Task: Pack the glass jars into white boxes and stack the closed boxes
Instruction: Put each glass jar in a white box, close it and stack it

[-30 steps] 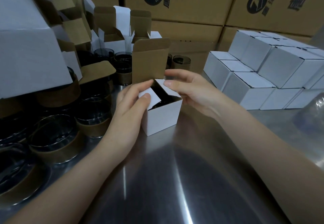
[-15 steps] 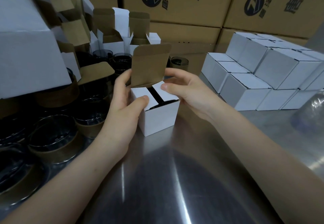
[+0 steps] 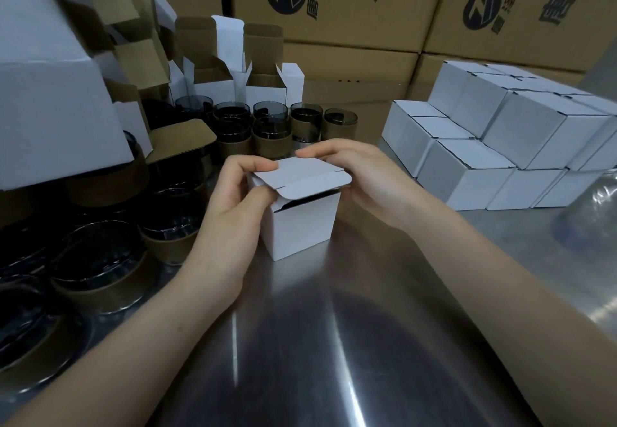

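Note:
A small white box (image 3: 302,226) stands on the steel table (image 3: 334,343) in the middle of the view. Its lid (image 3: 300,174) is folded down over the top, with the tuck flap still outside and a dark gap under the front edge. My left hand (image 3: 233,199) grips the box's left side, thumb on the lid's left corner. My right hand (image 3: 360,176) holds the lid's right edge with curled fingers. The jar inside is hidden. Closed white boxes (image 3: 500,146) are stacked in two layers at the right.
Dark glass jars with brown paper sleeves (image 3: 270,126) crowd the left and back of the table. Open white boxes (image 3: 233,72) stand behind them. A large white carton (image 3: 50,102) overhangs at left. Brown shipping cartons (image 3: 334,2) form the back wall. Clear plastic (image 3: 597,206) lies at the right edge.
The upright lid has been folded down over the side flaps and now covers the box. Both hands moved from the side flaps onto the lid's corners.

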A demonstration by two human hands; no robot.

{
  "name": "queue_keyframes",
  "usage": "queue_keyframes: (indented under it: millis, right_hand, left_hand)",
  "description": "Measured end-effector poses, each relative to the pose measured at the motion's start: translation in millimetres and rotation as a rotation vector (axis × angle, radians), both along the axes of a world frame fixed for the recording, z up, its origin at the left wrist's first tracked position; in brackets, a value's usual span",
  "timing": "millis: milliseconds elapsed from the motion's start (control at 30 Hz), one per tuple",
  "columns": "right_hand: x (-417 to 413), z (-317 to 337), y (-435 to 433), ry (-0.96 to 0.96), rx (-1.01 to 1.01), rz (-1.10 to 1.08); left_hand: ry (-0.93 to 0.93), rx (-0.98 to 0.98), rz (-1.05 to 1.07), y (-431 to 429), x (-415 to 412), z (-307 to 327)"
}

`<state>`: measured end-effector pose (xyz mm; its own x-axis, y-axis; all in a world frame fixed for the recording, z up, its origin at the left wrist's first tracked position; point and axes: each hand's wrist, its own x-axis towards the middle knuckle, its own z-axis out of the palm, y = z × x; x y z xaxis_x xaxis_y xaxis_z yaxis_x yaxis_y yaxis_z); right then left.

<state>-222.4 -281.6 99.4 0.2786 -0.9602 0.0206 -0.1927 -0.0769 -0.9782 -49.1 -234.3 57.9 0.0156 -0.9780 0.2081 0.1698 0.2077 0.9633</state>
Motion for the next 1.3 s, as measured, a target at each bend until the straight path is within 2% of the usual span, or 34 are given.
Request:
queue_keyframes:
  millis: [167,300,467,600,1000,1300]
  right_hand:
    - [-5.8,0.1,0.0,0.086,-0.006,0.077]
    - [-13.5,-3.6,-1.4,0.113,-0.024,0.19]
    - [-15.5,-4.8,-2.4,0.144,-0.06,0.221]
    - [-15.2,-5.7,-2.2,0.13,-0.088,0.227]
    - [-27.2,-8.4,-3.9,0.191,-0.097,0.356]
    - [-25.4,-9.6,-2.8,0.181,-0.168,0.303]
  left_hand:
    - [0.036,0.034,0.047,-0.4,1.7,-0.1]
    - [0.103,0.061,-0.025,0.9,2.6,2.4]
    - [-0.034,0.038,-0.072,7.4,1.8,-2.5]
    - [-0.191,-0.004,-0.017,8.7,1.2,-2.3]
    - [-0.297,-0.098,0.064,5.2,3.9,-5.5]
    - [-0.328,-0.126,0.102,6.8,4.4,-4.8]
